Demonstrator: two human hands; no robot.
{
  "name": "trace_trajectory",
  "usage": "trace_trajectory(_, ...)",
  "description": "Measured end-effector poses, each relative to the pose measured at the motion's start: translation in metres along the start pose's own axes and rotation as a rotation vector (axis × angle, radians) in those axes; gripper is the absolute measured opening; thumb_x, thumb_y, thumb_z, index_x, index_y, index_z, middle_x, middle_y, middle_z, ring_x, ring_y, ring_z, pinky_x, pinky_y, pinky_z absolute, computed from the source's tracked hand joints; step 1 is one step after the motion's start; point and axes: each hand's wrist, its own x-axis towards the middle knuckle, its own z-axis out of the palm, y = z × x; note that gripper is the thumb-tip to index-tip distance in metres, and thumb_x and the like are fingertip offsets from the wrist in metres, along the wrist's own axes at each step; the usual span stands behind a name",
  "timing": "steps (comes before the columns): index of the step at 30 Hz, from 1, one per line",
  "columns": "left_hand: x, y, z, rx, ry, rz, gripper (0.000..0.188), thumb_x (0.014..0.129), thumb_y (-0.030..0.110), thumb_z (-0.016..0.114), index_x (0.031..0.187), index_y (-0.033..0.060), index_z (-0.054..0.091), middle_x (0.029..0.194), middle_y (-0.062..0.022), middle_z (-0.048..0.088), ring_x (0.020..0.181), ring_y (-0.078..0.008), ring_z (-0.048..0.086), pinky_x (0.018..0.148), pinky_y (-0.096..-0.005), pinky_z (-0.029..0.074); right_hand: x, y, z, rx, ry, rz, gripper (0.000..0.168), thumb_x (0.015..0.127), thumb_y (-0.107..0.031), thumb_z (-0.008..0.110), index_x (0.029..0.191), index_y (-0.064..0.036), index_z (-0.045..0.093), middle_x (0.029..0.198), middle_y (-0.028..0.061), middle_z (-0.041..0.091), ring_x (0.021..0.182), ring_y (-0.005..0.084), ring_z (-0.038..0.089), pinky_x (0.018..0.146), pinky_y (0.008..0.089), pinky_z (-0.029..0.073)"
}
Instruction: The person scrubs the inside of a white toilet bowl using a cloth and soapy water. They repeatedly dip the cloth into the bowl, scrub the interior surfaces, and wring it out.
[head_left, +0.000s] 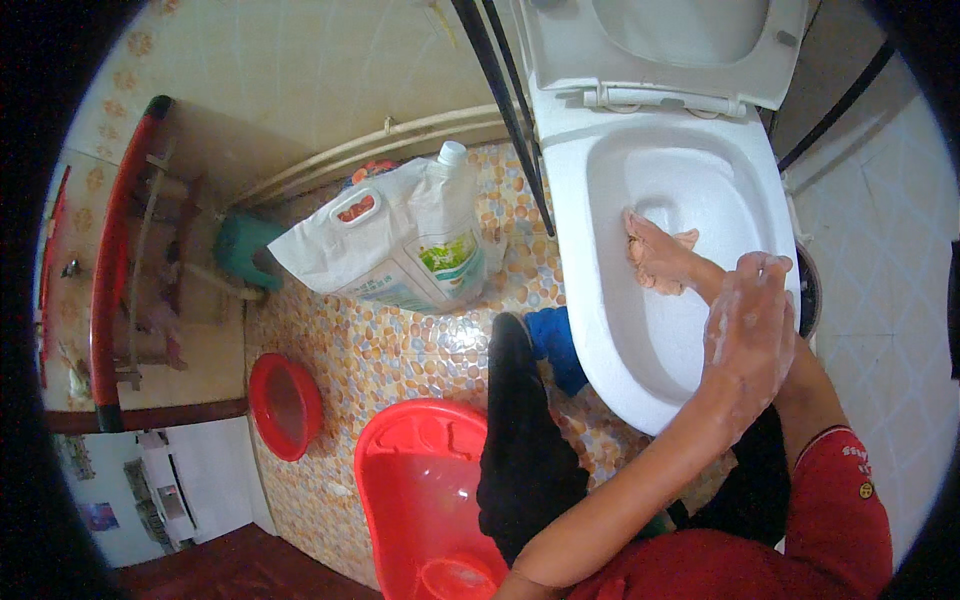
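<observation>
Inside the white toilet bowl (626, 330), my right hand (673, 257) presses a bunched pinkish-tan cloth (661, 283) against the inner surface near the drain. My left hand (750, 330) crosses over my right forearm at the bowl's right rim. White suds cover its back and fingers. Whether it grips the forearm or only rests on it cannot be told, as its palm is hidden. The toilet's seat and lid (660, 56) stand raised behind the bowl.
Left of the toilet stands a large white plastic jug (390, 247) on the pebble-patterned floor (420, 337). A red baby bathtub (420, 465) and a small red basin (286, 406) lie at the lower left. Black metal legs (510, 112) flank the toilet.
</observation>
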Motion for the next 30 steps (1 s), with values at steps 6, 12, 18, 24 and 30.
trace_trajectory(6, 0.003, 0.005, 0.001, -0.002, 0.011, 0.06, 0.031, 0.088, -0.001, 0.053, 0.119, 0.0007, 0.049, 0.112, -0.0234, 0.051, 0.102, -0.0437, 0.054, 0.084, -0.0494, 0.049, 0.051, 0.041, -0.008, -0.071, 0.026, -0.347, 0.045, 0.105, -0.047, 0.023, 0.119, -0.011, 0.045, 0.078, 0.0021, 0.05, 0.065, 0.013, 0.052, 0.049, 0.0334, 0.042)
trace_trajectory(12, -0.003, -0.005, -0.001, 0.029, 0.057, 0.074, 0.033, 0.086, -0.003, 0.054, 0.118, -0.0001, 0.049, 0.11, -0.0234, 0.052, 0.102, -0.0435, 0.054, 0.083, -0.0496, 0.048, 0.064, 0.012, 0.022, 0.269, 0.255, -0.196, 0.037, 0.104, -0.046, 0.03, 0.106, -0.012, 0.046, 0.077, 0.0028, 0.049, 0.061, 0.0138, 0.048, 0.044, 0.036, 0.038)
trace_trajectory(18, -0.001, -0.001, 0.003, -0.005, 0.027, 0.051, 0.032, 0.085, -0.004, 0.055, 0.117, -0.0009, 0.05, 0.11, -0.0224, 0.053, 0.102, -0.042, 0.054, 0.086, -0.0484, 0.047, 0.099, 0.022, 0.013, 0.376, 0.583, -0.196, 0.027, 0.096, -0.02, 0.041, 0.118, -0.005, 0.046, 0.093, 0.0146, 0.056, 0.083, 0.0282, 0.055, 0.064, 0.0417, 0.045)
trace_trajectory(24, 0.0, 0.004, 0.005, 0.003, 0.065, 0.06, 0.032, 0.086, -0.003, 0.055, 0.117, 0.0005, 0.05, 0.109, -0.022, 0.053, 0.101, -0.0405, 0.055, 0.086, -0.047, 0.047, 0.066, 0.047, 0.008, -0.144, 0.44, -0.371, 0.027, 0.099, -0.024, 0.041, 0.119, -0.005, 0.046, 0.094, 0.0105, 0.054, 0.079, 0.0204, 0.056, 0.059, 0.0362, 0.047)
trace_trajectory(30, -0.002, 0.002, 0.0, 0.031, 0.073, 0.098, 0.033, 0.086, -0.003, 0.055, 0.118, 0.0011, 0.05, 0.109, -0.0222, 0.053, 0.1, -0.0415, 0.055, 0.084, -0.0481, 0.048, 0.062, 0.03, 0.012, -0.199, 0.451, -0.339, 0.03, 0.098, -0.018, 0.037, 0.124, -0.004, 0.042, 0.095, 0.0118, 0.054, 0.074, 0.0203, 0.057, 0.056, 0.0361, 0.048)
